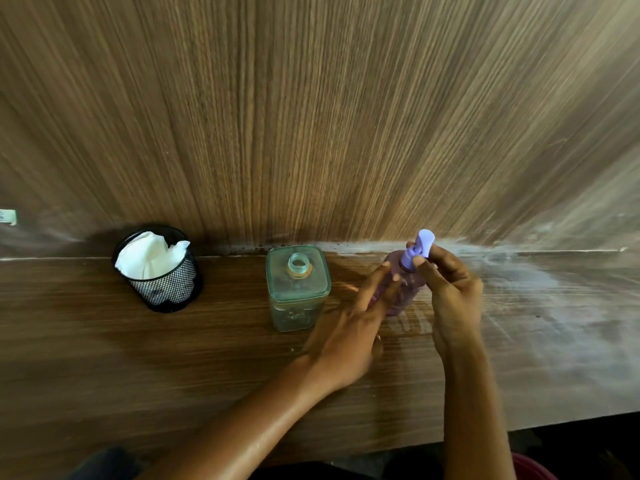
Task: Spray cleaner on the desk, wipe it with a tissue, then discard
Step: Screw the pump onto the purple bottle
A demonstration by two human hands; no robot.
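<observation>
On the brown wooden desk (138, 358), the right hand (450, 292) pinches the lilac pump head of a translucent purple spray bottle (403, 289) — the left hand (346, 334), fingers loose and blurred, touches and half hides its side.

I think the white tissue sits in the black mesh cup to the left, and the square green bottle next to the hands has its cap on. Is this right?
Not quite. The head view shows the square green bottle with its mouth open, no cap on it. The rest holds: the white tissue sits in the black mesh cup to the left.
</observation>
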